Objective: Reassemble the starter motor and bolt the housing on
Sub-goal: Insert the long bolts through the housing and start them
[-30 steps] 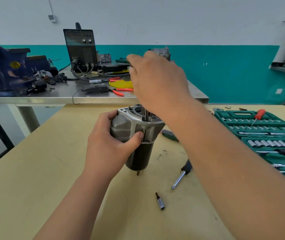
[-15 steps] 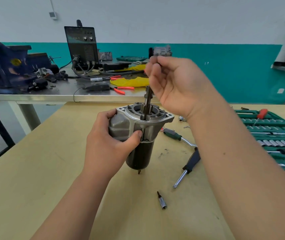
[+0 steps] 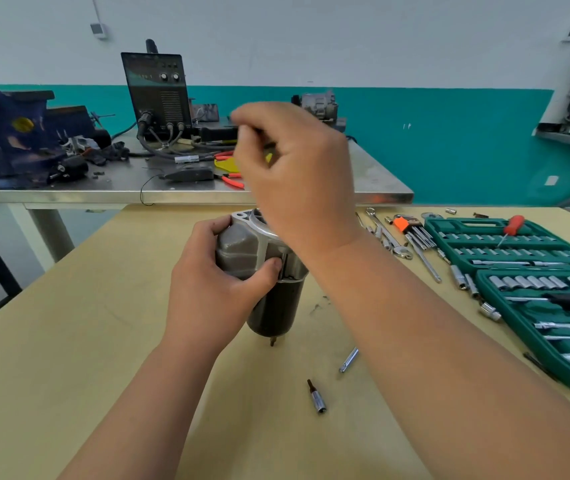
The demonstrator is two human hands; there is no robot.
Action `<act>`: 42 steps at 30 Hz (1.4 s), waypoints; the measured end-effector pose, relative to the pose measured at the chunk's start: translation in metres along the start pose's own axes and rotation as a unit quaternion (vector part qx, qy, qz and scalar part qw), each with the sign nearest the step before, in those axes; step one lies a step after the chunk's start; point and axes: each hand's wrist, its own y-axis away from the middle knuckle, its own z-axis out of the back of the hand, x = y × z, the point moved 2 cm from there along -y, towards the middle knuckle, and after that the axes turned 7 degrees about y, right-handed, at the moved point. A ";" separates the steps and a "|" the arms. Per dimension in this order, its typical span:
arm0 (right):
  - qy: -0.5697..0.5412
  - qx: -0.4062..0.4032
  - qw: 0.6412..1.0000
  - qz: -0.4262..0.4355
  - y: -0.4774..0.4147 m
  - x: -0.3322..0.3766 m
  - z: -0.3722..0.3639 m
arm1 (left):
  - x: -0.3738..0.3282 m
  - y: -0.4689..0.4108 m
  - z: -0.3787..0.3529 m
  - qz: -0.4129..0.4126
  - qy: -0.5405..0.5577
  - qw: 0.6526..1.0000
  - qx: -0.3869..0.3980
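Our left hand (image 3: 214,285) wraps the upright starter motor (image 3: 269,271); right hand (image 3: 297,174) hovers above it, fingers curled, contents hidden from us.

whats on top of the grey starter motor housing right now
The right hand hovers over the grey starter motor housing, fingers pinched, hiding its top opening and any shaft. Only the rim's left edge shows.

The starter motor (image 3: 269,271) stands on the table (image 3: 68,341), socket set (image 3: 533,271) to its right.
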 end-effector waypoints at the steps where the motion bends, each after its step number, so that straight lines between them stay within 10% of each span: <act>1: -0.044 0.024 0.995 -0.082 -0.001 -0.007 0.002 | 0.000 0.000 0.000 0.006 0.005 1.000 0.000; 7: -0.251 0.118 0.900 -0.337 0.001 -0.031 0.007 | 0.000 0.001 0.005 -0.003 -0.002 1.000 -0.001; 10: -0.245 0.148 0.911 -0.297 0.002 -0.028 0.012 | 0.001 0.001 0.004 0.001 0.000 1.000 0.000; 14: -0.003 0.127 0.983 -0.134 0.003 -0.018 0.021 | 0.002 0.001 0.004 0.010 0.005 1.000 -0.002; 17: 0.187 0.183 0.964 -0.045 0.001 -0.005 0.018 | 0.001 0.001 0.002 0.015 0.014 1.000 -0.001; 22: 0.040 0.282 0.949 -0.132 -0.026 -0.007 0.025 | 0.000 0.002 0.002 0.020 0.022 1.000 -0.001; 29: -0.260 0.379 0.770 -0.441 -0.036 -0.029 0.013 | 0.002 0.001 0.004 0.023 0.010 1.000 -0.007; 34: -0.491 0.210 0.631 -0.563 -0.014 -0.033 0.011 | 0.003 0.002 0.006 0.024 0.013 1.000 -0.009; 36: -0.485 0.106 0.681 -0.538 0.001 -0.030 0.007 | 0.001 0.002 0.007 0.017 0.008 1.000 -0.008; 39: -0.180 -0.008 0.936 -0.302 0.016 -0.027 0.012 | 0.000 0.002 0.006 0.016 0.000 1.000 -0.001; 42: -0.017 -0.069 0.996 -0.061 0.020 -0.023 0.017 | 0.000 0.002 0.005 0.014 -0.004 1.000 -0.002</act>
